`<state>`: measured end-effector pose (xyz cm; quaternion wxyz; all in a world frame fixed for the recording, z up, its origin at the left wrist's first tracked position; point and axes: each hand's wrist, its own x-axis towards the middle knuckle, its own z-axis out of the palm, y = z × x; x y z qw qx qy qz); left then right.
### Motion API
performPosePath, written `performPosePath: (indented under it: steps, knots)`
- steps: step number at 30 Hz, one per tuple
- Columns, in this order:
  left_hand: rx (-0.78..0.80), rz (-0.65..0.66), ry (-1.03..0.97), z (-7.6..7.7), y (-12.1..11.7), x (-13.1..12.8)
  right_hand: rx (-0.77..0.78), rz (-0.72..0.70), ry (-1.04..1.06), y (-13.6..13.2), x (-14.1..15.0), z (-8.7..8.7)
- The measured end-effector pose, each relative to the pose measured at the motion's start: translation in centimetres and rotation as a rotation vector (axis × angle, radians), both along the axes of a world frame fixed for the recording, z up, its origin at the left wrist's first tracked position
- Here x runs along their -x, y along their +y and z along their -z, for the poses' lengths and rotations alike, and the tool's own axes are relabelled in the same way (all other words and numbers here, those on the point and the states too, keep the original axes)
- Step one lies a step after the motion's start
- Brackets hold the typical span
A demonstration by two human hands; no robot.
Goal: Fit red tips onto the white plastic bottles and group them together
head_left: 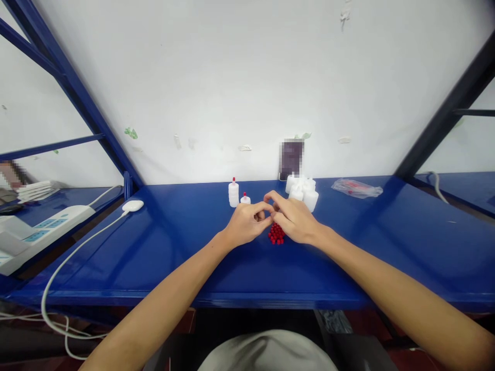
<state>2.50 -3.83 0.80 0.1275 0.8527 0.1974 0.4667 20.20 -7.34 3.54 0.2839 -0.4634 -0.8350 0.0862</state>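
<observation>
My left hand (246, 225) and my right hand (297, 220) meet over the blue table, thumbs and forefingers pinched close together. Whatever sits between the fingertips is too small and hidden to make out. Just below them lies a pile of small red caps (276, 235), partly covered by my right hand. Behind my left hand stand a white squeeze bottle (233, 196) with a red tip and a second red-tipped bottle (245, 199), its lower part hidden. A cluster of several white bottles (310, 200) without visible red tips stands behind my right hand.
A dark, blurred-out upright panel (291, 157) leans on the wall. On the right lies a clear plastic bag (358, 188) with something red inside. A white corded device (132, 206) rests on the left, near a power strip (50, 232). Blue frame posts (83, 98) flank the table.
</observation>
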Motion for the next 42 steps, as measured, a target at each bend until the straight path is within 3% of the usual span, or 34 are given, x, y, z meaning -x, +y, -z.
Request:
performPosePath:
  steps: [17,28,36,42]
  knots:
    - [-0.328,-0.063,0.182,-0.2,0.2,0.7,-0.044,0.04,-0.244,-0.6,0.2,-0.9]
    - [-0.324,-0.074,0.28,-0.1,0.7,1.3,-0.072,0.056,-0.342,-0.8,0.4,-0.9]
    - [-0.414,-0.091,0.305,-0.2,0.8,1.4,0.019,-0.01,-0.175,-0.9,0.4,-0.9]
    - [-0.313,-0.046,0.198,-0.2,0.1,0.7,0.032,-0.073,0.009,-0.9,0.6,-0.8]
